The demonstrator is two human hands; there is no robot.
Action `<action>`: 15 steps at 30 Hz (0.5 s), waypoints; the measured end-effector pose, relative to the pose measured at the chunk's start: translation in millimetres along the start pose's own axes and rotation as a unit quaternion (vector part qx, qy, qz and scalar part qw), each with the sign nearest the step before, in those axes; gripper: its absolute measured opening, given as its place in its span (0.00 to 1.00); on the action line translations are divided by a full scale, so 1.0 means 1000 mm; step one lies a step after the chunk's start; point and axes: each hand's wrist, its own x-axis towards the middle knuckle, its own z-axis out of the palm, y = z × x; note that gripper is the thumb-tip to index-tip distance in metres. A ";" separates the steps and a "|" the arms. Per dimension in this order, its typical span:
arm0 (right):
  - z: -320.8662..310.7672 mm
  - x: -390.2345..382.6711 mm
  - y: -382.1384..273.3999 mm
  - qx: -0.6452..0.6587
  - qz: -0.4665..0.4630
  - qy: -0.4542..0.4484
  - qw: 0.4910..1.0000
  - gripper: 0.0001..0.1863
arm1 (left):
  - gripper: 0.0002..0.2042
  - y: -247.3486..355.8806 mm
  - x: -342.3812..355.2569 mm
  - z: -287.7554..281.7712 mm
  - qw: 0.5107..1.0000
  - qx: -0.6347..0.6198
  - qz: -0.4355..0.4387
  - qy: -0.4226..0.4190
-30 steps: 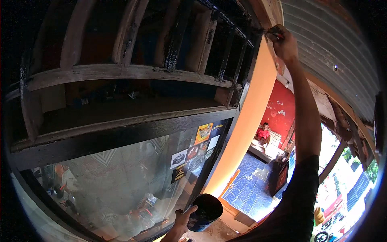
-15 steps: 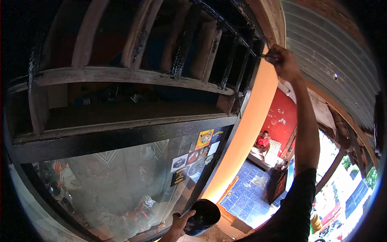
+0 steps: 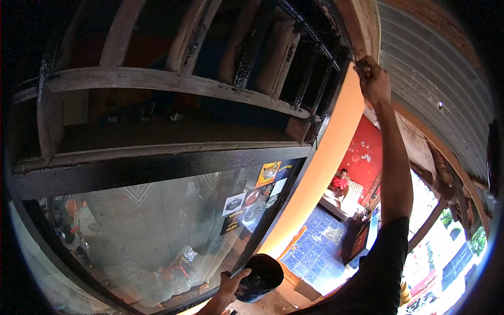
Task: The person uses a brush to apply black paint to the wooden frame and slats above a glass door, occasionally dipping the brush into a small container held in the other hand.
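Observation:
Low in the head view, my left hand [image 3: 230, 287] grips the rim of a dark paint pot [image 3: 261, 278], thumb over the edge; its inside looks black. Raised at the upper right, my right hand [image 3: 374, 84] is closed around what looks like a paintbrush, now mostly hidden by the fingers. It is at the right end of a slatted wooden frame [image 3: 173, 80], close to the top of the orange wall edge. Some slats and the sloping upper bar [image 3: 315, 39] carry wet-looking black paint, while others show bare, worn wood.
Below the frame is a glass pane [image 3: 157, 231] with stickers [image 3: 233, 203] at its right. Beyond the orange wall [image 3: 320, 152], a person [image 3: 339, 182] in red sits on a bench above a blue tiled floor [image 3: 315, 244]. Corrugated roofing [image 3: 436, 68] hangs at upper right.
My right hand has turned and shifted slightly at the frame's corner, so the brush's metal part no longer shows. The pot and left hand sit slightly further left in view.

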 end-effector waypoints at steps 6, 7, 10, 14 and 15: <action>-0.009 0.001 0.007 0.059 -0.004 -0.093 0.994 0.08 | 0.43 0.009 -0.006 0.002 0.999 0.044 0.012 0.027; -0.013 0.004 0.007 0.048 -0.054 -0.131 0.989 0.08 | 0.44 0.009 -0.005 0.002 0.998 0.052 0.004 0.039; -0.025 0.009 0.009 0.134 0.002 -0.237 0.962 0.08 | 0.46 0.007 0.000 0.001 0.997 0.059 -0.010 0.046; -0.033 0.017 0.012 0.270 0.029 -0.142 0.952 0.12 | 0.48 0.001 0.003 0.000 0.997 0.064 -0.014 0.041; -0.030 0.020 0.011 0.254 0.076 -0.162 0.950 0.12 | 0.48 0.000 0.004 0.001 0.997 0.064 -0.015 0.039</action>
